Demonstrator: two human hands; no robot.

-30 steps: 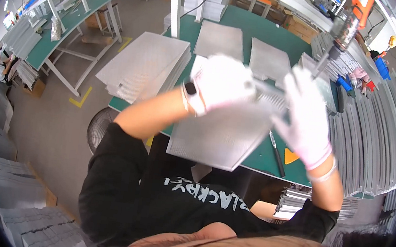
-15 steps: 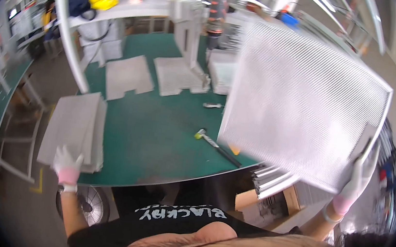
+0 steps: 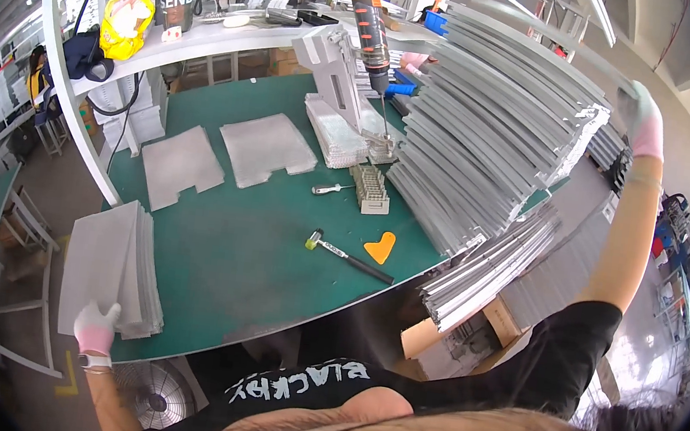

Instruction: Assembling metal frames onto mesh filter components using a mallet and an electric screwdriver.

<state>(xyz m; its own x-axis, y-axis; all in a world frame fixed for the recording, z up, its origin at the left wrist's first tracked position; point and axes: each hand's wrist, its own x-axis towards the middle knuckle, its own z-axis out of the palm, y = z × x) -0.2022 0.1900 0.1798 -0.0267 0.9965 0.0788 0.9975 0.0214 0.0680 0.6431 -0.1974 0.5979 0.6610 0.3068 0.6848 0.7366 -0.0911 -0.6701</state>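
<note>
Your left hand (image 3: 97,325) rests with flat, open fingers on the stack of grey sheets (image 3: 112,267) at the desk (image 3: 258,231) corner. Your right hand (image 3: 645,120) fingers grip a thin sheet (image 3: 544,36) up high.

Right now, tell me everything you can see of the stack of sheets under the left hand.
The stack of sheets is a pile of thin, pale grey, metal-looking panels lying flat at the green table's left front corner. Its edges are slightly uneven and overhang the table rim. The gloved left hand rests on its near corner.
</note>
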